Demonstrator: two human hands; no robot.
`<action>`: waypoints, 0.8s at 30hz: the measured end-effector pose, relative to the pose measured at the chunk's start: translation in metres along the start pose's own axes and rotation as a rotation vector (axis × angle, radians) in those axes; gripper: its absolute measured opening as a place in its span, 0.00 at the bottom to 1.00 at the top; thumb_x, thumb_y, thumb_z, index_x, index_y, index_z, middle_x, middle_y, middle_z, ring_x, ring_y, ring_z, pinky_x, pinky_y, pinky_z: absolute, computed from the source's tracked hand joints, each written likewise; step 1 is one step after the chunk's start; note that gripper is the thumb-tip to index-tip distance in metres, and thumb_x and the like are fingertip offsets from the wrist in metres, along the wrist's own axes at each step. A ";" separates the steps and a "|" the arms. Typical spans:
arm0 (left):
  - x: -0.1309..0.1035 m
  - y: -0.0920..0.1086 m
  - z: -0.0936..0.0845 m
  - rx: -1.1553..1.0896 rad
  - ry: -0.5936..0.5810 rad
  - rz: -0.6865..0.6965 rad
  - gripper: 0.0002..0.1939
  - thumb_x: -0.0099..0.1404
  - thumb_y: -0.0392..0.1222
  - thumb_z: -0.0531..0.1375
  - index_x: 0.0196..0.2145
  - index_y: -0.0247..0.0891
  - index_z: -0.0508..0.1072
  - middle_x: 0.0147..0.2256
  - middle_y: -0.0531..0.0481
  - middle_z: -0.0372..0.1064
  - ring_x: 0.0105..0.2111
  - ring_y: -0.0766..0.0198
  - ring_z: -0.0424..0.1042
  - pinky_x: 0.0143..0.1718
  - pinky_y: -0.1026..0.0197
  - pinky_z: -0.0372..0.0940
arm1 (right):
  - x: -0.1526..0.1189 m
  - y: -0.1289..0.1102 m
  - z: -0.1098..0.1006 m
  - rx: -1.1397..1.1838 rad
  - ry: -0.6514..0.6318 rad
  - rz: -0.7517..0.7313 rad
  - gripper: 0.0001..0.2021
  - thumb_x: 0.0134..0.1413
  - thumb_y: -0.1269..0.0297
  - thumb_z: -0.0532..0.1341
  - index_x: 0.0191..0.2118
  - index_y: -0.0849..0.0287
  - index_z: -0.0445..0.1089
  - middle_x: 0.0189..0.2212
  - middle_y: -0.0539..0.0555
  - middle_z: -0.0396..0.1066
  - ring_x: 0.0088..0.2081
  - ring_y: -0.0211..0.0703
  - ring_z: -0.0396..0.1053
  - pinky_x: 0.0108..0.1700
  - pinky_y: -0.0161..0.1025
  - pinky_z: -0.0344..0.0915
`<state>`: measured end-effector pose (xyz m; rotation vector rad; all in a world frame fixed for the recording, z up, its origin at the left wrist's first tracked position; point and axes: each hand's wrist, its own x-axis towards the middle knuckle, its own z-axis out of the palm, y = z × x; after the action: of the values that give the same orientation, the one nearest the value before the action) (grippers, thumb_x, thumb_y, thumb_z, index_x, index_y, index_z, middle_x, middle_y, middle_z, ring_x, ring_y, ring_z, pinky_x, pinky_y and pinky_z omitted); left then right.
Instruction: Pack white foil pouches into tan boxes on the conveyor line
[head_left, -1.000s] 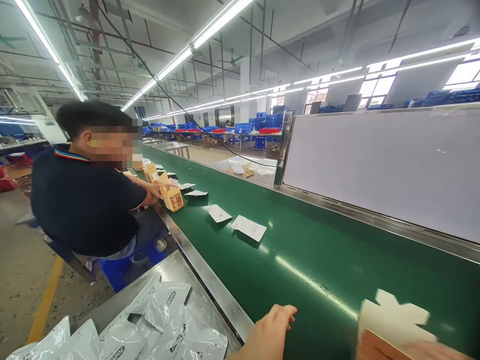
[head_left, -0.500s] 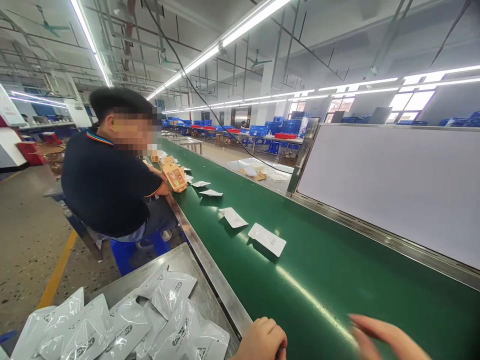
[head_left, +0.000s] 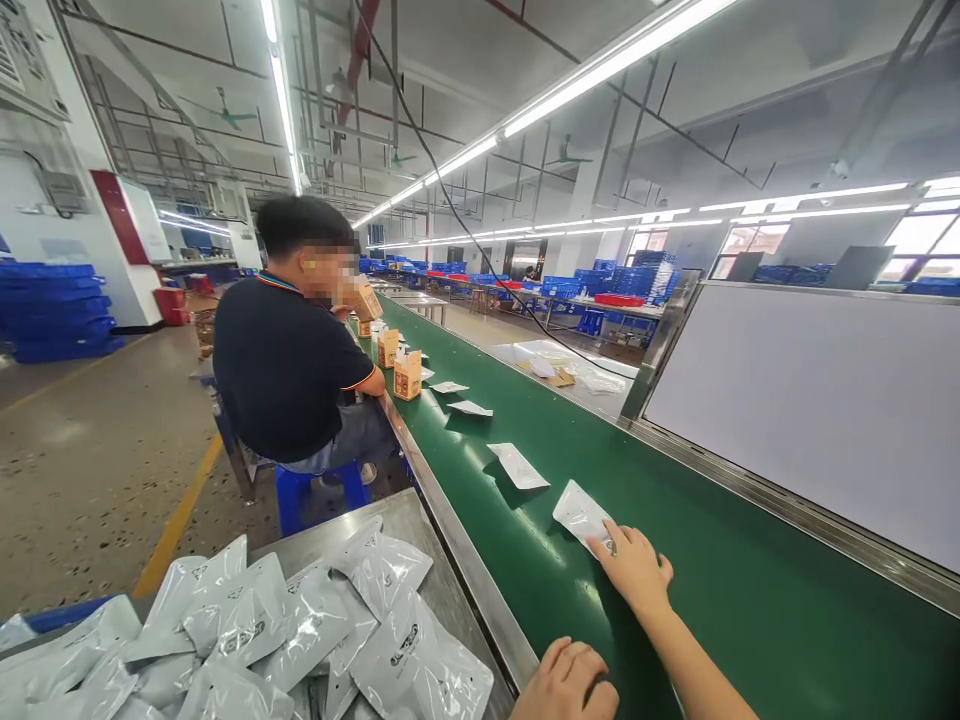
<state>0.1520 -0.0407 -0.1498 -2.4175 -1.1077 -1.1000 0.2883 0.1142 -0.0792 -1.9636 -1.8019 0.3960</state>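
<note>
The right hand [head_left: 636, 568] reaches out over the green conveyor belt [head_left: 675, 600] and rests its fingertips [head_left: 604, 545] on the near edge of a flat white packet [head_left: 581, 515]; the grip is spread apart, pressing on the packet rather than clamped around it. The left hand [head_left: 568, 685] lies curled at the belt's near steel edge, its grip loosely together and holding nothing. A second white packet [head_left: 517, 466] lies farther up the belt, a heap of silvery pouches [head_left: 300, 630] covers the steel bench [head_left: 420, 520] at the left, and a seated person in a dark shirt [head_left: 289, 370] works at small orange boxes [head_left: 407, 375] beside the belt's far stretch.
</note>
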 end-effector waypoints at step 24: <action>0.004 0.078 -0.128 -1.061 -0.333 -1.015 0.14 0.65 0.50 0.50 0.29 0.39 0.67 0.30 0.47 0.68 0.33 0.57 0.67 0.38 0.56 0.62 | -0.274 -0.084 -0.140 2.246 -0.333 0.131 0.13 0.57 0.54 0.60 0.26 0.53 0.72 0.56 0.61 0.65 0.59 0.52 0.59 0.60 0.54 0.56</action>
<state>0.1431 -0.1560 -0.0545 -2.8019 -2.5352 -2.0028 0.2545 -0.1712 0.0600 -0.2622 -0.3146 1.7150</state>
